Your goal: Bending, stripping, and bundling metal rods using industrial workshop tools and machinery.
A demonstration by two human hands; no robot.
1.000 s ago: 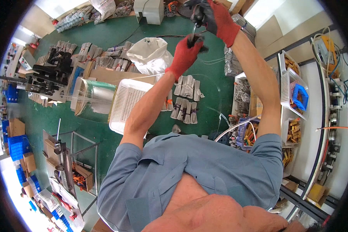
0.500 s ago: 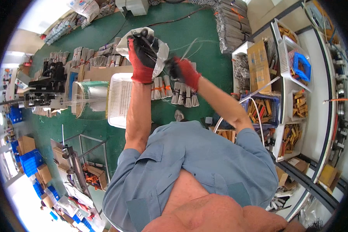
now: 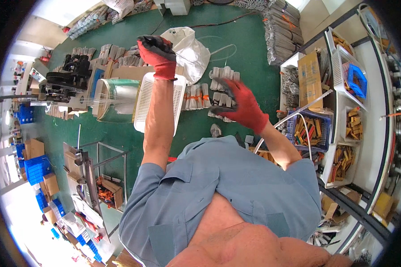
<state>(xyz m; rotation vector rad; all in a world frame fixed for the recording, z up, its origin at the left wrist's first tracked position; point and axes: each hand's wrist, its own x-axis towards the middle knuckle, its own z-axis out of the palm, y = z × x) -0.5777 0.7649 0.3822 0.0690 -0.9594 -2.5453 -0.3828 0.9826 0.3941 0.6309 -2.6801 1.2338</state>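
Note:
My left hand [image 3: 158, 57], in a red glove with black palm and fingers, is raised and closed. Thin strands [image 3: 185, 58] seem to run out of it across a white sack [image 3: 196, 55]; what else lies in the fist is hidden. Past the sack's right side a pale loop [image 3: 227, 52] of thin strand shows against the floor. My right hand [image 3: 241, 103], gloved alike, is held lower and to the right with fingers apart and nothing in it. It hovers over bundles of grey strips [image 3: 223, 97].
A white perforated basket [image 3: 179, 109] sits under my left forearm. More bundles with orange ties [image 3: 196, 97] lie beside it. A black machine [image 3: 69, 82] stands at left. On the right are a blue crate [image 3: 327, 133] and shelf trays [image 3: 341, 164] of yellowish pieces.
My right hand has drawn away from the left, moved right and toward me, and opened. My left hand has shifted slightly left and no longer covers the sack, which shows more fully.

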